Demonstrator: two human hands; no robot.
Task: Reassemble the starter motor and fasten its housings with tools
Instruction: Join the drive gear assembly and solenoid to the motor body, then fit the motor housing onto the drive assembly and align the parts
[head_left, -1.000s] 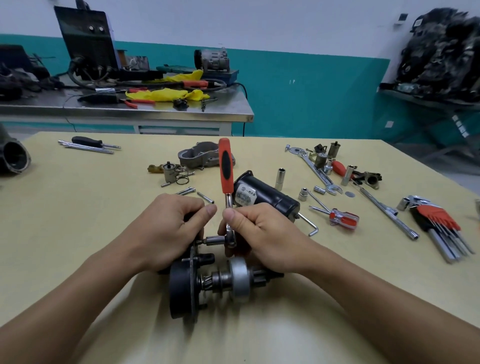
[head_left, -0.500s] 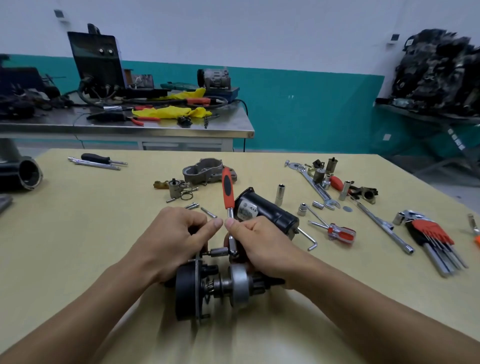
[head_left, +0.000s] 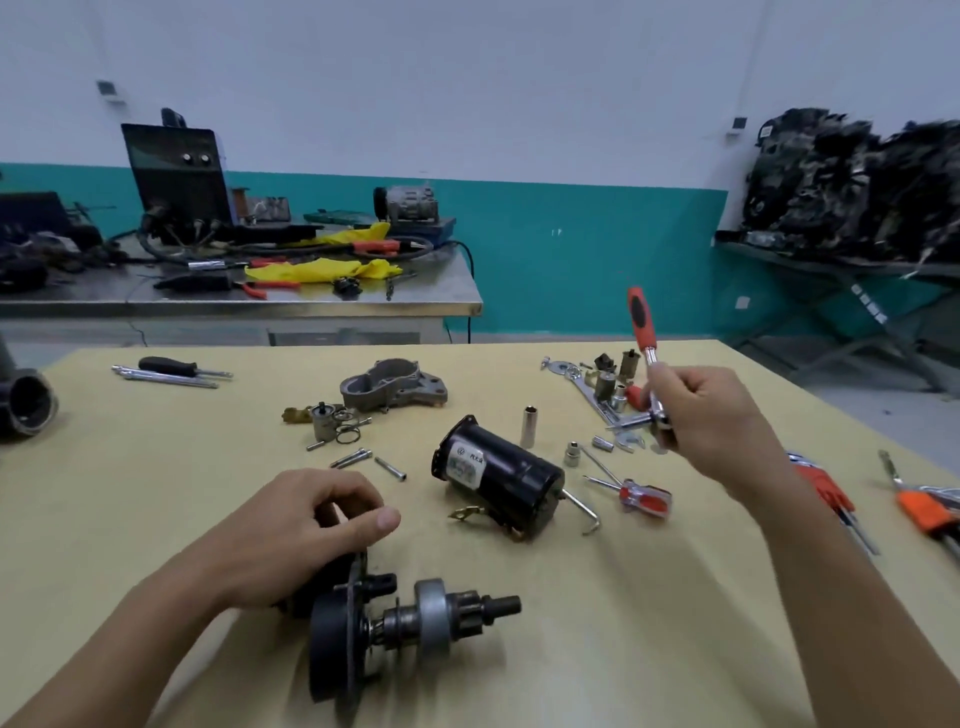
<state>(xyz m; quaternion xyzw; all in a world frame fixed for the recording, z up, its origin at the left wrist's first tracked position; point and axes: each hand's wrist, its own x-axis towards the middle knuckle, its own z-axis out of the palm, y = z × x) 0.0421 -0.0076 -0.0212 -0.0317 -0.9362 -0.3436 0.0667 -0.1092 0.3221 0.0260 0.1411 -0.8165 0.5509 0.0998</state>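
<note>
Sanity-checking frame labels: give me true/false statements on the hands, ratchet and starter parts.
1. The right hand holds the red-handled ratchet off the table. True.
2. The ratchet is seated on the drive assembly. False: it is raised to the right, apart from it.
3. The left hand holds the drive assembly. True.
4. The black motor body stands upright. False: it lies on its side on the table.
5. The aluminium nose housing covers the pinion. False: it lies apart, farther back; the pinion is bare.
</note>
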